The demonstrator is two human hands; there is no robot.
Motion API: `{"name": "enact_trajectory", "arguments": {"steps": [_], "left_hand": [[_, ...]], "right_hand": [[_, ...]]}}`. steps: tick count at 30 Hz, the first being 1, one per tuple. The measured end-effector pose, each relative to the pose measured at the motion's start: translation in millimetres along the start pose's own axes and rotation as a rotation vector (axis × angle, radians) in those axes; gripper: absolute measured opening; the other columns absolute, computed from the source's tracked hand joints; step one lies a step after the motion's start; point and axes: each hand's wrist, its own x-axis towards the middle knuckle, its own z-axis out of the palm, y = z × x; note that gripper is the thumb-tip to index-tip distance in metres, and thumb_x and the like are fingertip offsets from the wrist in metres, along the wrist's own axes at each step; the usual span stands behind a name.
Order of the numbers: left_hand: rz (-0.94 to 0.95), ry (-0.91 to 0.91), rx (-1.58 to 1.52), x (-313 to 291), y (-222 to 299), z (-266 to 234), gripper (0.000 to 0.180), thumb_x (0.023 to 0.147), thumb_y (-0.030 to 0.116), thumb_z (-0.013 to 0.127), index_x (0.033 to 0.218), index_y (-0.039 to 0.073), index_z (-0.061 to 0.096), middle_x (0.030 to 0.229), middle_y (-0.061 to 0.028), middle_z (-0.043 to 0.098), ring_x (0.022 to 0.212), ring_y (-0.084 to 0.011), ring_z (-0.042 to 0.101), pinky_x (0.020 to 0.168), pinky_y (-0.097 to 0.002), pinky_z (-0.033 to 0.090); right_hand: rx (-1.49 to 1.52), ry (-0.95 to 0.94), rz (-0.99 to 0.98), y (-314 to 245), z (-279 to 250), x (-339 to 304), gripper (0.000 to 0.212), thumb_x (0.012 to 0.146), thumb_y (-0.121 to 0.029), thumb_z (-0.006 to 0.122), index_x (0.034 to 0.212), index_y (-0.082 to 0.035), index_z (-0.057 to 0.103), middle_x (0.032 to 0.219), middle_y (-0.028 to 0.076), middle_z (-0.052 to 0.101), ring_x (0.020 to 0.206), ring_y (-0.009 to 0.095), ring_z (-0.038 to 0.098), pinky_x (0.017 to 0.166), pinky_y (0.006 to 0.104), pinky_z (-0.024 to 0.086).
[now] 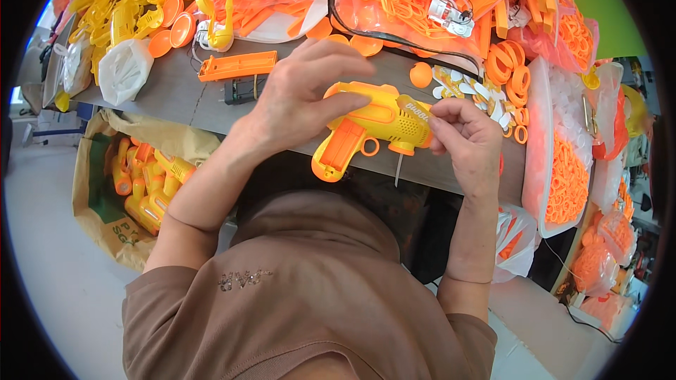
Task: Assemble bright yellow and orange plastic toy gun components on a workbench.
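Left hand (294, 97) has a pretty wide grip, thumb on the yellow toy gun (407, 125); right hand (469, 142) pinching its right end.

The toy gun (387, 118) is coloured yellow, with orange set into its grip (343, 146) and white lettering (417, 112) marked on its side. The desk (176, 98) is coloured grey, the paper bag (190, 141) is tan, patched with dark green, and the shirt (317, 295) is brown, patterned with glittering letters (243, 280).

Left grip (303, 95) spreads, right grip (466, 139) curls inward.
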Motion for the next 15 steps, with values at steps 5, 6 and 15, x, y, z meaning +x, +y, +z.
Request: {"name": "enact_trajectory", "arguments": {"steps": [5,6,15], "left_hand": [[0.231,-0.185,0.166,-23,-18,-10,0.031,0.07,0.011,0.074,0.1,0.005,0.067,0.109,-0.0109,0.062,0.101,-0.0297,0.056,0.082,-0.0382,0.049],[0.268,-0.223,0.195,-26,-19,-10,0.032,0.071,0.01,0.074,0.102,0.004,0.067,0.114,-0.0118,0.061,0.105,-0.0308,0.056,0.086,-0.039,0.048],[0.281,-0.195,0.144,-34,-27,-4,0.032,0.073,0.009,0.072,0.104,0.005,0.067,0.114,-0.0128,0.061,0.102,-0.0318,0.058,0.082,-0.0383,0.051]], "right_hand": [[-0.115,0.022,0.044,-4,7,4,0.012,0.084,-0.005,0.061,0.093,0.002,0.063,0.066,0.001,0.06,0.054,0.005,0.055,0.05,0.0188,0.045],[-0.127,-0.004,0.064,-5,6,5,0.012,0.084,-0.006,0.061,0.093,0.002,0.063,0.066,0.001,0.06,0.055,0.005,0.055,0.05,0.0187,0.045],[-0.228,-0.109,0.013,0,19,3,0.019,0.079,-0.001,0.065,0.097,0.003,0.061,0.079,0.003,0.059,0.06,0.005,0.054,0.055,0.019,0.045]]}}
